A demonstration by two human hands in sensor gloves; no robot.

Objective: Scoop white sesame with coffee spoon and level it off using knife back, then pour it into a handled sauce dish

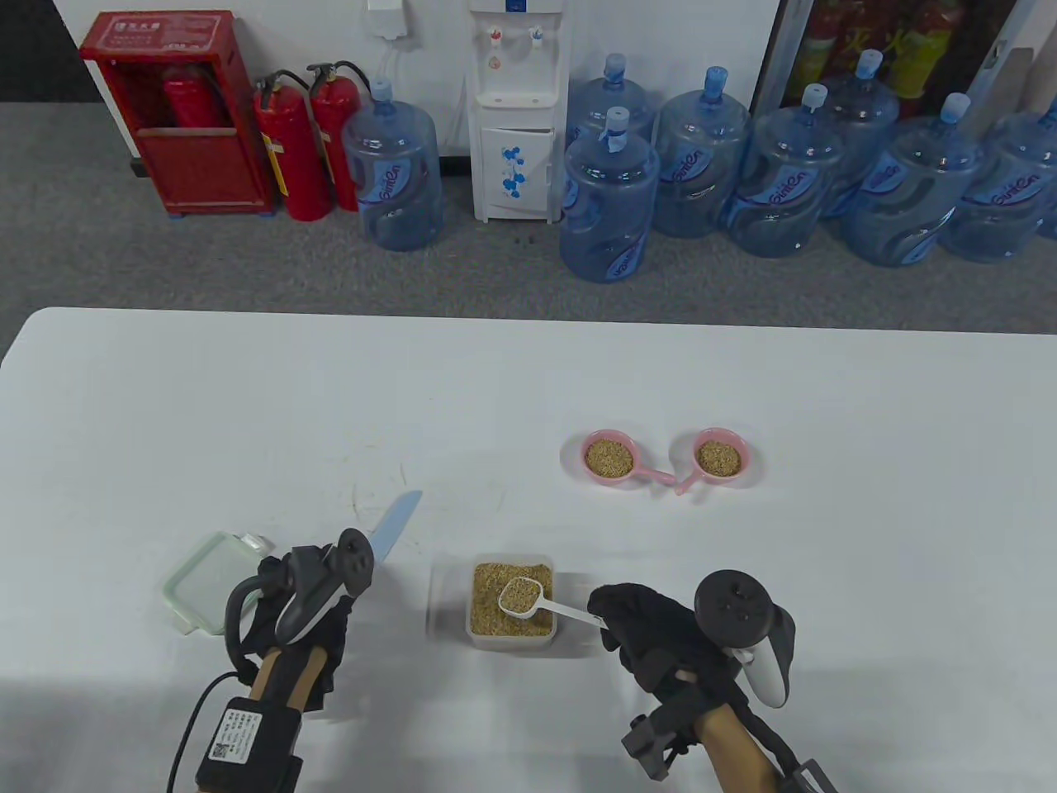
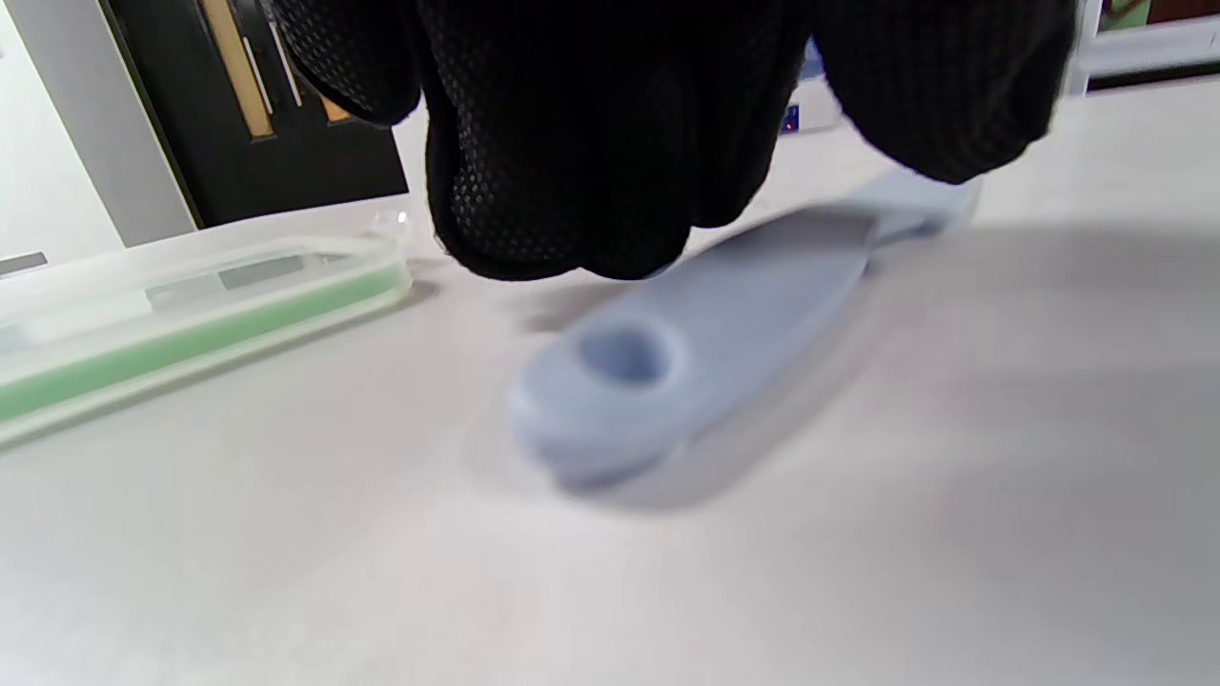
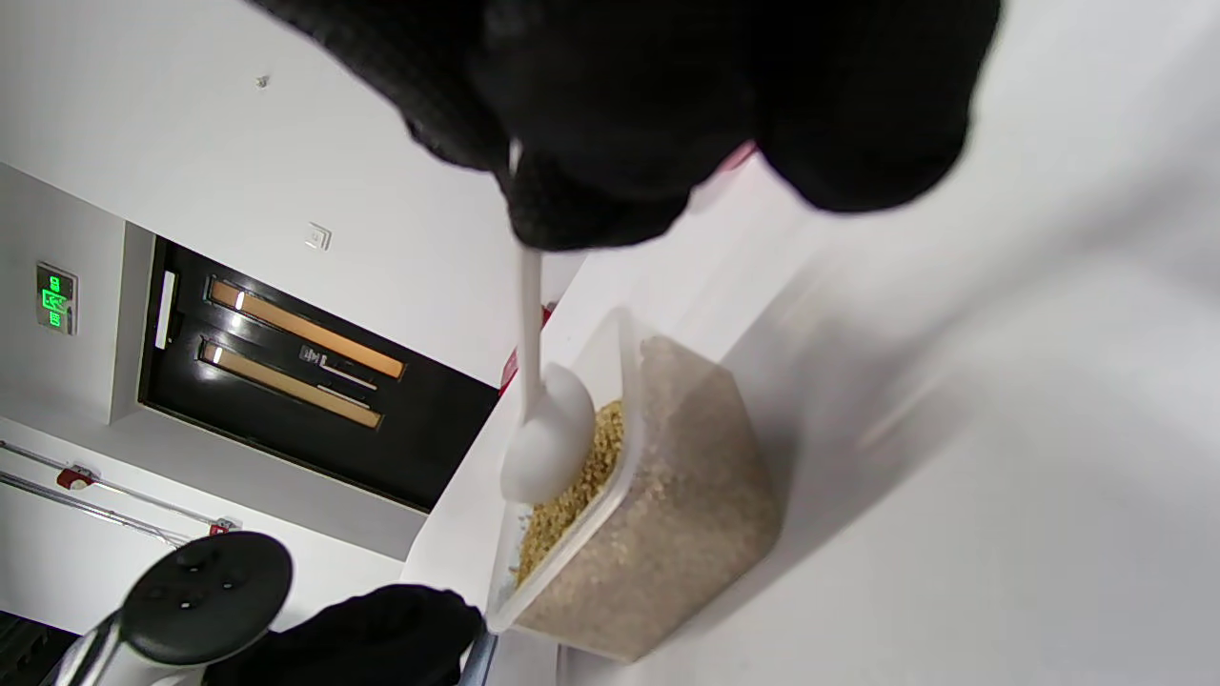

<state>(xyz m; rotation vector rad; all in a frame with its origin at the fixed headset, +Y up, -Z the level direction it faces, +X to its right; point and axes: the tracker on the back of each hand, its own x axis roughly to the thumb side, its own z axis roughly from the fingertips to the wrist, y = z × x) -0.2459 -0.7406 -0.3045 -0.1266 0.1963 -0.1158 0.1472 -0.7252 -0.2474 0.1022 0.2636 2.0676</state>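
The clear rectangular plastic tub (image 1: 511,611) of white sesame seeds (image 1: 491,615) sits on the white table (image 1: 528,396). Over it, the black-gloved right hand (image 1: 652,632) pinches the handle of a white plastic coffee spoon (image 1: 528,598), its bowl heaped with seeds. Left of the tub, the black-gloved left hand (image 1: 301,615) curls its fingers over the handle of a pale blue knife (image 1: 395,522); whether it truly grips is unclear. Farther left lies a green-rimmed lid (image 1: 205,581). Beyond the tub, two pink handled sauce dishes (image 1: 609,456) hold seeds.
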